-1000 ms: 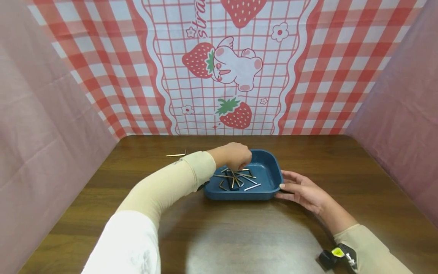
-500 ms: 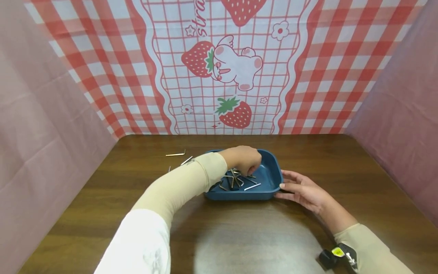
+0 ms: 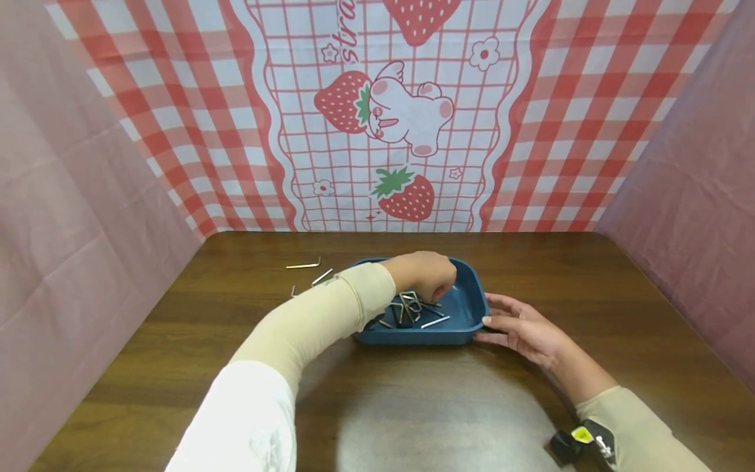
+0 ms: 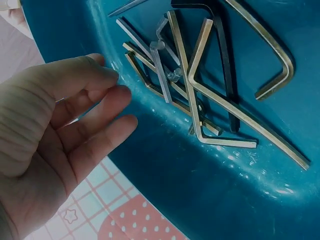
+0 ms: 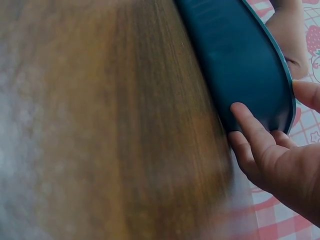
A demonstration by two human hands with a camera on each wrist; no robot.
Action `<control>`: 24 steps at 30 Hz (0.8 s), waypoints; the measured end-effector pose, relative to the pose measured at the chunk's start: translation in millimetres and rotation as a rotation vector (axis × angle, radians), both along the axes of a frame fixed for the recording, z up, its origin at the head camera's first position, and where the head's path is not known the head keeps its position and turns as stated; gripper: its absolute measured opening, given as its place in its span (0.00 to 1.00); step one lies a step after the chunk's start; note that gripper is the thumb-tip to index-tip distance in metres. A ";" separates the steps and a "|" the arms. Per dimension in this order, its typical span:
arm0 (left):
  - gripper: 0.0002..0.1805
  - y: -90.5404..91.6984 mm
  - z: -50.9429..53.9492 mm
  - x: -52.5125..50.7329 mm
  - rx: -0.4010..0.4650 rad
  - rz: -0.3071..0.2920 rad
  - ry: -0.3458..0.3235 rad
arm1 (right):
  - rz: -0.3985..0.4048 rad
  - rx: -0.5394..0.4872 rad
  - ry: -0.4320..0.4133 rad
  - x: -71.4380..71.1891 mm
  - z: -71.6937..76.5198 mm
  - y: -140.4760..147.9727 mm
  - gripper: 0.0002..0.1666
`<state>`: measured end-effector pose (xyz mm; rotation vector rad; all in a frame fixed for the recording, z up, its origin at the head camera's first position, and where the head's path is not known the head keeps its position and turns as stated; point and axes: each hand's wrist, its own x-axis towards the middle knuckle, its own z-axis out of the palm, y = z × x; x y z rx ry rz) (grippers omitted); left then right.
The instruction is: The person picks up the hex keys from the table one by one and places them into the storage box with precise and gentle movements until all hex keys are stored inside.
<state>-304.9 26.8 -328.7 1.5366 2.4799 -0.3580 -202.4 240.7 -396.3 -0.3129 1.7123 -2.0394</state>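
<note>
A blue tray [image 3: 413,337] stands on the wooden table with several L-shaped hex keys [image 4: 225,107] piled inside, brass-coloured, silver and black. Above the pile hangs my left hand [image 3: 429,275]. In the left wrist view that left hand [image 4: 65,115] has loosely bent fingers beside the keys, and nothing shows between them. My right hand [image 3: 522,328] holds the tray at its right end. Seen from the right wrist, the right hand [image 5: 280,160] has its thumb at the rim and its fingers against the outer wall. My left forearm hides part of the tray's left side.
Left of the tray, loose hex keys lie on the table: a brass-coloured one [image 3: 303,266], a silver one [image 3: 322,276] and one partly hidden by my sleeve [image 3: 293,292]. A strawberry-print cloth [image 3: 407,111] hangs behind, with pink cloths at both sides.
My left hand has moved rightward over the tray, mostly in the first half second. Two more hex keys on the table now show from behind my arm. The right hand and tray keep their place.
</note>
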 end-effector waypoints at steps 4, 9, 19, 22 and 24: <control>0.08 -3.7 2.5 1.4 0.024 0.021 0.020 | -0.003 0.006 0.004 0.3 -0.8 -0.4 0.42; 0.08 -12.9 7.4 3.9 0.058 0.064 0.025 | -0.009 0.009 0.002 0.5 -1.5 -0.6 0.42; 0.12 -32.1 20.0 12.7 0.097 0.102 -0.009 | -0.026 0.007 -0.011 0.4 -1.1 -0.9 0.43; 0.13 -36.4 24.1 15.9 0.077 0.098 0.032 | -0.028 0.006 -0.012 0.7 -0.8 -0.9 0.43; 0.13 -39.6 26.7 18.3 0.071 0.099 0.068 | -0.029 0.001 -0.012 0.6 -0.9 -1.2 0.43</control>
